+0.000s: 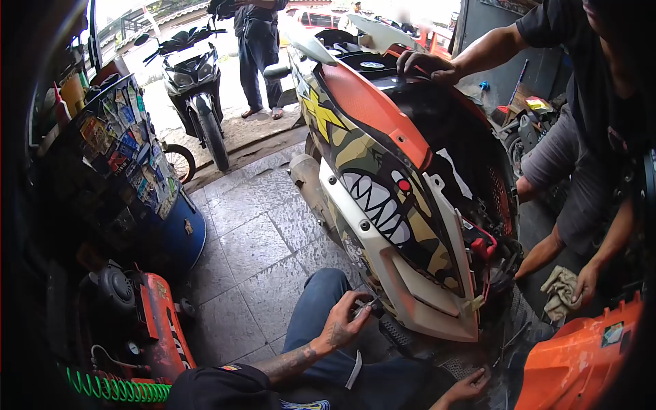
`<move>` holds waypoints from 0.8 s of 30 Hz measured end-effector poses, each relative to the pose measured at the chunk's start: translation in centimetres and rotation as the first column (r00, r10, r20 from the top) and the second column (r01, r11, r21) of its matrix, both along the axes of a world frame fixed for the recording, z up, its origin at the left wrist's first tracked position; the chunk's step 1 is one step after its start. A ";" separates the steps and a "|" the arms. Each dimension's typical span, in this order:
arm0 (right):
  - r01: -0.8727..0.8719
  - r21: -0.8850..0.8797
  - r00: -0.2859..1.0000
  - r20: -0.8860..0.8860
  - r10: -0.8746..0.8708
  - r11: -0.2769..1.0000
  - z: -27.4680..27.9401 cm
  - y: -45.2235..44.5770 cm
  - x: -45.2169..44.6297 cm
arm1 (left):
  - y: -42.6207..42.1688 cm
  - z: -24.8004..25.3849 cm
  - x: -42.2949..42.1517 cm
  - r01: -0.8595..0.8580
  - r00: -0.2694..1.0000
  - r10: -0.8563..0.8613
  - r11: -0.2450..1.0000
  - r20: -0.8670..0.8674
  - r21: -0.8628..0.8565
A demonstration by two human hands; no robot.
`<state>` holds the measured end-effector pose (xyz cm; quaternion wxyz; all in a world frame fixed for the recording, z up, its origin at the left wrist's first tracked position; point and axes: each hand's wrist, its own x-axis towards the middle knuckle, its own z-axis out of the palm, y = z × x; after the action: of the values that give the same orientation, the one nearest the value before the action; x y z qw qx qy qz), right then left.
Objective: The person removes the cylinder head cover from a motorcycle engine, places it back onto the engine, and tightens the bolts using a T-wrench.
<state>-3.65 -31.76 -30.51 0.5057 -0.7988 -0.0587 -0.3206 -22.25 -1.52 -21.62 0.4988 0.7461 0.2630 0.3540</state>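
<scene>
A scooter (pixel 383 212) with camouflage and shark-mouth graphics stands in front of me, its side panel facing me. My left hand (pixel 345 318) is at the panel's lower edge, fingers pinched on a small thin item that is too small to name. A dark footrest part (pixel 393 335) lies just right of those fingers. My right hand (pixel 467 387) is low near the floor by the perforated floor plate (pixel 456 369), palm up with fingers partly stretched, and nothing visible in it. A white strip (pixel 354 370) rests by my leg.
Another person's hand (pixel 430 67) rests on the scooter. At the right a co-worker's hand (pixel 586 285) holds a rag (pixel 562 292). An orange body panel (pixel 581 359) stands at lower right. A red compressor (pixel 160 321) and blue drum (pixel 186 225) are left; a black scooter (pixel 195 89) is outside.
</scene>
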 end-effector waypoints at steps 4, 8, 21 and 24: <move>0.024 0.009 1.000 -0.015 -0.024 1.000 0.0 0.0 0.0 | -0.1 -0.2 0.2 -0.007 1.000 0.006 1.000 -0.025 -0.019; 0.006 -0.011 1.000 0.006 -0.006 1.000 0.3 0.2 -0.3 | -0.2 0.1 -0.1 -0.011 0.999 0.008 0.997 -0.036 -0.070; 0.119 -0.032 0.990 0.082 -0.116 0.992 5.4 3.2 -2.4 | 0.0 -0.4 0.0 -0.019 1.000 0.020 1.000 -0.021 0.017; 0.097 0.017 0.993 0.063 -0.098 0.995 5.1 3.1 -2.4 | 0.0 -0.1 -0.1 -0.008 1.000 0.008 1.000 -0.016 0.016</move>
<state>-6.01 -28.64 -25.41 0.4928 -0.7866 -0.0332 -0.3705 -22.33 -1.51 -21.76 0.4894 0.7518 0.2670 0.3521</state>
